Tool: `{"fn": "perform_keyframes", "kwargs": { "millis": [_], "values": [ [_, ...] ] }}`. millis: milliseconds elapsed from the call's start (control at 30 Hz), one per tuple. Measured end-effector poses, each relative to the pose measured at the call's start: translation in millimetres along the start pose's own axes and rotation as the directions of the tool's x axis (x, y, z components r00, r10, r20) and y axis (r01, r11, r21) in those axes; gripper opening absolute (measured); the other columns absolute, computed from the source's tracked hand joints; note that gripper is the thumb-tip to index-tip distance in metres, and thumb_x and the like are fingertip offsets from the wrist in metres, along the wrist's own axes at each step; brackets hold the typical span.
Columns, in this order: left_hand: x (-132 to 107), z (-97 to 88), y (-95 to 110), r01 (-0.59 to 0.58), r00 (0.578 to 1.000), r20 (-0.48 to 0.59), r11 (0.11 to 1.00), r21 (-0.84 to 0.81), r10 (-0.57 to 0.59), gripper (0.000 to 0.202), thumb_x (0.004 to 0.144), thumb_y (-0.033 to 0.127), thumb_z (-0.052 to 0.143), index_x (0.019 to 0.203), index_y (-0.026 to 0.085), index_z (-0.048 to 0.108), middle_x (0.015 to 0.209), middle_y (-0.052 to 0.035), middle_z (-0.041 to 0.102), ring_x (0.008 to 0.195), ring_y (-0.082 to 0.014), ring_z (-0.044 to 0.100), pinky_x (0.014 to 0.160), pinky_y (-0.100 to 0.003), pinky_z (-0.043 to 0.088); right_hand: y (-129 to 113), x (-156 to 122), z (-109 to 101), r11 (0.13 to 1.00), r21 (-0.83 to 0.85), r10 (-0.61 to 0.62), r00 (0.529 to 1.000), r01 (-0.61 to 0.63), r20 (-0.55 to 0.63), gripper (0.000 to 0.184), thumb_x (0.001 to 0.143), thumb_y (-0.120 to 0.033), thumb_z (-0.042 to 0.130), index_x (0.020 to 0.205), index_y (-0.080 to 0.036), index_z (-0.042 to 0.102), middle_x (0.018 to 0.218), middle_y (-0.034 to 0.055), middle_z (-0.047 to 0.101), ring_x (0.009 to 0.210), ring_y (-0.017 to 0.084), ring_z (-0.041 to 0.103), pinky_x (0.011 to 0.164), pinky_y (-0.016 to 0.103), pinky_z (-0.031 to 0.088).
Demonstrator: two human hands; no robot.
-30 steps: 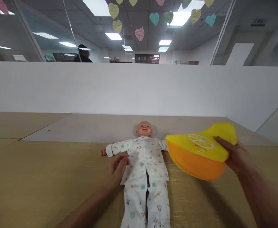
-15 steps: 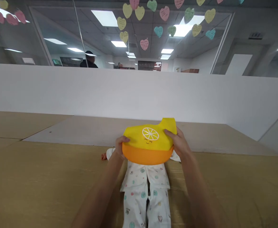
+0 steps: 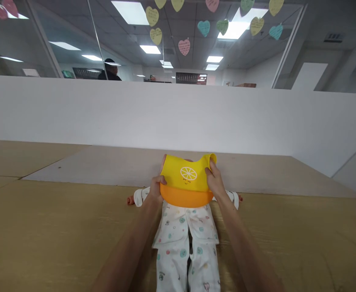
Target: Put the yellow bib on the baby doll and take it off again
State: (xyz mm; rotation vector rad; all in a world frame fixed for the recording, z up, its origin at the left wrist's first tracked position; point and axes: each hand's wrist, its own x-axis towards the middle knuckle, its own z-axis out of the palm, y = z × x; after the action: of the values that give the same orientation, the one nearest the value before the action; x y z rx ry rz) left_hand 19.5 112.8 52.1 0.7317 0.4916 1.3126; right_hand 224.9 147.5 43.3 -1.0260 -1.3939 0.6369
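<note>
A baby doll (image 3: 186, 239) in white patterned pyjamas lies on its back on a tan surface (image 3: 53, 235). Its head is hidden behind a yellow bib (image 3: 186, 180) with an orange pocket and a lemon print. My left hand (image 3: 156, 190) grips the bib's left edge, and my right hand (image 3: 214, 181) grips its right edge, near the curled neck strap. The bib hangs over the doll's chest and face. Both doll arms stick out sideways beneath it.
A low white partition (image 3: 74, 109) runs across behind the surface, with glass above it. Paper hearts (image 3: 184, 46) hang from the ceiling. A person (image 3: 108, 69) stands far off behind the glass. A paler board (image 3: 105, 164) lies at the back of the surface.
My right hand brought the bib from the right to above the doll, and my left hand took its other edge. Since then, both hands have moved it further away, over the doll's head.
</note>
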Motion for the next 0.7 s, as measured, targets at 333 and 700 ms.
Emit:
{"fn": "perform_keyframes", "kwargs": {
  "millis": [333,700],
  "values": [
    [-5,-2.6,-4,-0.118,0.993,0.019,0.992,0.049,0.117,0.102,0.045,0.01,0.045,0.144,0.031,0.036,0.12,0.0006,0.066,0.088,-0.0176,0.068,0.074,-0.028,0.054,22,1,5,0.983,-0.088,0.166,0.986,-0.163,0.022,0.059,0.075,-0.025,0.041,0.132,-0.018,0.053,0.158,0.0041,0.013,0.147,0.02,0.008,0.121,0.04,0.008],
    [4,-30.9,-2,0.022,0.99,-0.137,0.972,0.232,0.011,0.095,0.049,0.004,0.047,0.142,0.022,0.042,0.105,-0.0036,0.07,0.063,-0.012,0.063,0.052,-0.02,0.049,40,5,6,0.958,-0.101,0.275,0.961,-0.27,0.034,0.054,0.065,-0.02,0.045,0.115,-0.02,0.063,0.146,0.0029,0.042,0.143,0.023,0.024,0.12,0.04,0.015]
  ]
}}
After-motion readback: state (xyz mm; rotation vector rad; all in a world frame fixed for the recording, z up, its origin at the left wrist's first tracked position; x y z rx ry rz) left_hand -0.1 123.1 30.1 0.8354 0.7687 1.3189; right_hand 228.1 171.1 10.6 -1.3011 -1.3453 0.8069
